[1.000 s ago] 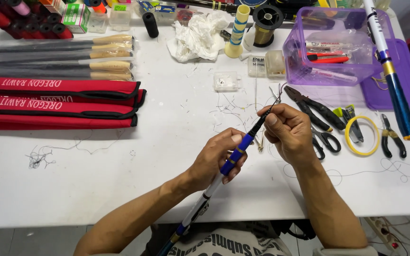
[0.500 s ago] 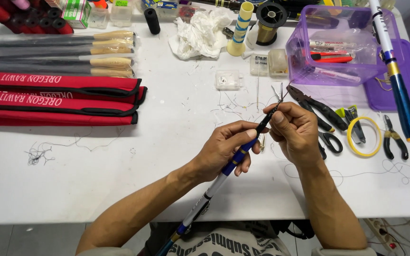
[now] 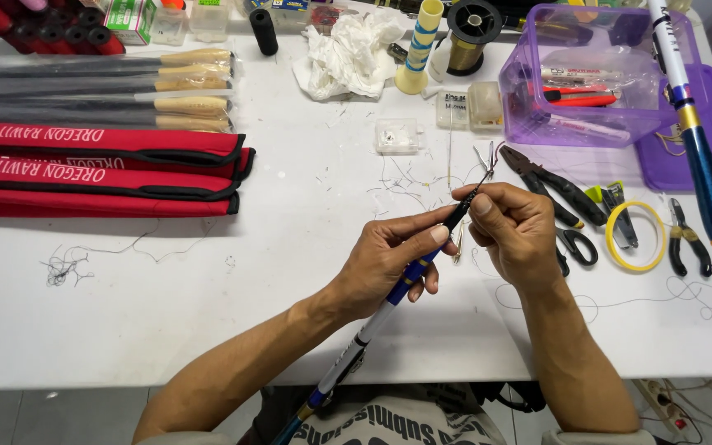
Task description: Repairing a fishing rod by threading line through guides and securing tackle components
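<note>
A thin fishing rod with blue and white bands runs from my lap up to the table's middle. My left hand grips it around the blue section. My right hand pinches the rod's dark upper part just below the metal guide at its tip. Thin line trails on the white table around both hands.
Red rod bags and wrapped rods with cork handles lie at the left. Pliers, scissors, a yellow ring and cutters lie right of my hands. A purple box, a blue rod and thread spools stand behind.
Both hands and the rod have stayed nearly in place; my fingers have shifted slightly along the rod near its tip.
</note>
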